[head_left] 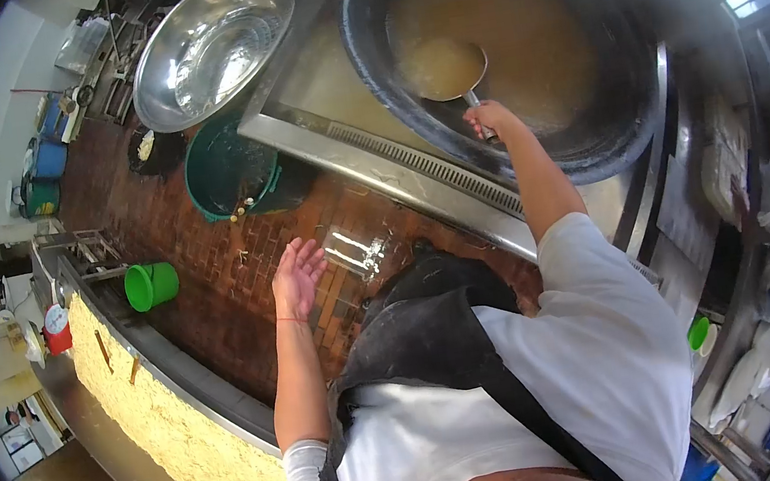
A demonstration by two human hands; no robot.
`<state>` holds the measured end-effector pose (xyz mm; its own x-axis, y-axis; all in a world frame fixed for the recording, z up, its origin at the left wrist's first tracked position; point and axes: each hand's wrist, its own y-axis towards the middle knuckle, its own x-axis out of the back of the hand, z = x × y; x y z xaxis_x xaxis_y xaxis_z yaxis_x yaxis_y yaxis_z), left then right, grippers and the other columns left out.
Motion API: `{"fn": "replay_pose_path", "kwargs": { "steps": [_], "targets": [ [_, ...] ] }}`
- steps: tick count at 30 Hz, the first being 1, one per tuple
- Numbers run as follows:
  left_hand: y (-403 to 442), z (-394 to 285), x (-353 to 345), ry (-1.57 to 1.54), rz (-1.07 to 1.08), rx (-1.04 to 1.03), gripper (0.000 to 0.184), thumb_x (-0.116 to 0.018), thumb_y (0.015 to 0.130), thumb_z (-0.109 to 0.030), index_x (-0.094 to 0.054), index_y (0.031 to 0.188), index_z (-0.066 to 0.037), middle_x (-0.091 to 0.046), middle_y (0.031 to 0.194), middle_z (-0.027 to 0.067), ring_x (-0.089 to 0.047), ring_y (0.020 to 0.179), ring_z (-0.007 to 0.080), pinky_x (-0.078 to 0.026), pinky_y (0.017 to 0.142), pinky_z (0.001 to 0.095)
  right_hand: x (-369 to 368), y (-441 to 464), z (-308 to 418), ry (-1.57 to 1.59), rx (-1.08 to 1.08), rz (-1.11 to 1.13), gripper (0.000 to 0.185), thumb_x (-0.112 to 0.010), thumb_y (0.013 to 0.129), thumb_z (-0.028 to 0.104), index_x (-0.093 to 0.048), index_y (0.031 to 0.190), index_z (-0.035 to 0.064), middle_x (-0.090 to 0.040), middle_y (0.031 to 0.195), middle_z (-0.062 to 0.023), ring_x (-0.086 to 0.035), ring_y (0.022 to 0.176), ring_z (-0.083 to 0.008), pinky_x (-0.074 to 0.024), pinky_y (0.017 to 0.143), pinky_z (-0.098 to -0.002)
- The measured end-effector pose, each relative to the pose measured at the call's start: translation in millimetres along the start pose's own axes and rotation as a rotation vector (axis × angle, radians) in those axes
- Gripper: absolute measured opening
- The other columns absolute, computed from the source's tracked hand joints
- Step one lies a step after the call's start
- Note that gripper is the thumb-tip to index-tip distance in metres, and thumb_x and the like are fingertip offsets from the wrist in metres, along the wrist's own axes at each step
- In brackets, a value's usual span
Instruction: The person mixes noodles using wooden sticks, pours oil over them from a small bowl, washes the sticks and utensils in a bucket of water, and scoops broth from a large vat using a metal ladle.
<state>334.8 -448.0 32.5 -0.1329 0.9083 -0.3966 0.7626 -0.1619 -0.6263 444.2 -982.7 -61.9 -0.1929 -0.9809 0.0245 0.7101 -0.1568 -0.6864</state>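
Observation:
My right hand (pixel 493 119) is closed round the handle of a large metal ladle (pixel 471 101). The ladle's bowl sits in cloudy brownish liquid (pixel 512 19) inside a big dark wok (pixel 371 57), near its left side. My left hand (pixel 300 273) is held out over the tiled floor with its palm up and fingers apart, and nothing lies in it. A red string shows at that wrist.
A shiny steel basin (pixel 214 49) stands at the upper left, above a dark green bin (pixel 225 169). A bright green bucket (pixel 152 285) is on the left, beside a long counter with a yellow crumbly mass (pixel 165 415). The steel stove edge (pixel 376 169) runs before me.

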Motion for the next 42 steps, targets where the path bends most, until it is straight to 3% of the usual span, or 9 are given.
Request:
{"fn": "replay_pose_path", "kwargs": {
  "steps": [9,19,25,28,31,34,39,42],
  "targets": [
    [-3.2,-10.6,7.7,0.01,0.031,-0.018,0.061,-0.05,0.101,-0.041,-0.033,0.145,-0.002,-0.048,0.14,0.0185,-0.057,0.115,0.0282,-0.048,0.096,0.0421,-70.8,-88.8,58.8,-0.068,0.188,0.083,0.016,-0.065,0.082,0.008,-0.05,0.088,0.0055,-0.051,0.063,-0.002,-0.05,0.047,-0.0124,-0.044,0.041,-0.0321],
    [-13.5,-18.4,24.8,-0.025,0.022,-0.038,0.06,-0.053,0.1,-0.04,-0.036,0.144,-0.002,-0.049,0.139,0.0194,-0.058,0.115,0.0291,-0.049,0.094,0.0411,-127.2,-85.9,75.2,-0.37,0.428,-0.073,0.028,-0.065,0.08,0.011,-0.051,0.096,-0.0068,-0.059,0.061,-0.0118,-0.058,0.047,-0.0203,-0.0478,0.044,-0.0376],
    [-19.9,-17.7,33.2,-0.055,0.017,-0.067,0.061,-0.053,0.101,-0.038,-0.034,0.145,0.0,-0.047,0.142,0.021,-0.058,0.115,0.03,-0.05,0.093,0.0407,-151.9,-101.0,90.2,-0.646,0.449,-0.234,0.038,-0.064,0.081,0.016,-0.049,0.101,-0.0133,-0.066,0.069,-0.0251,-0.069,0.059,-0.0322,-0.0549,0.056,-0.0411],
    [-19.2,-16.8,35.6,-0.062,0.034,-0.074,0.063,-0.052,0.1,-0.04,-0.033,0.146,0.0,-0.046,0.143,0.0212,-0.057,0.117,0.031,-0.049,0.095,0.0418,-163.0,-99.2,91.9,-0.694,0.412,-0.28,0.041,-0.065,0.082,0.018,-0.048,0.105,-0.0115,-0.067,0.078,-0.0291,-0.071,0.072,-0.0378,-0.0569,0.067,-0.0437],
    [-21.2,-19.2,31.0,-0.037,0.054,-0.073,0.067,-0.052,0.1,-0.043,-0.03,0.147,-0.001,-0.043,0.145,0.0209,-0.053,0.122,0.0319,-0.047,0.1,0.0436,-173.9,-81.1,79.1,-0.904,0.536,-0.44,0.041,-0.066,0.083,0.02,-0.048,0.107,-0.0084,-0.067,0.091,-0.0311,-0.069,0.087,-0.0417,-0.0554,0.079,-0.0472],
    [-20.8,-20.4,23.4,-0.05,0.052,-0.08,0.063,-0.052,0.1,-0.04,-0.032,0.146,0.0,-0.045,0.143,0.0212,-0.055,0.119,0.0318,-0.048,0.097,0.0429,-188.0,-92.7,87.2,-0.911,0.475,-0.409,0.041,-0.065,0.084,0.018,-0.047,0.112,-0.0063,-0.066,0.102,-0.0315,-0.065,0.1,-0.0437,-0.0526,0.087,-0.0499],
    [-19.1,-20.5,16.0,-0.075,0.041,-0.085,0.056,-0.053,0.101,-0.036,-0.038,0.141,-0.001,-0.051,0.137,0.0212,-0.059,0.113,0.0308,-0.052,0.091,0.0412,-204.2,-88.7,87.5,-0.931,0.535,-0.39,0.038,-0.062,0.084,0.015,-0.045,0.113,-0.0035,-0.066,0.099,-0.0312,-0.066,0.095,-0.0458,-0.0519,0.084,-0.0531],
    [-14.9,-20.8,12.3,-0.017,0.068,-0.069,0.064,-0.049,0.102,-0.042,-0.03,0.147,-0.001,-0.044,0.144,0.0199,-0.053,0.122,0.0317,-0.046,0.1,0.0442,-211.2,-93.6,94.6,-1.0,0.572,-0.402,0.033,-0.06,0.086,0.012,-0.045,0.112,-0.0027,-0.066,0.101,-0.0307,-0.067,0.093,-0.0454,-0.0531,0.081,-0.0528]
  ]
}}
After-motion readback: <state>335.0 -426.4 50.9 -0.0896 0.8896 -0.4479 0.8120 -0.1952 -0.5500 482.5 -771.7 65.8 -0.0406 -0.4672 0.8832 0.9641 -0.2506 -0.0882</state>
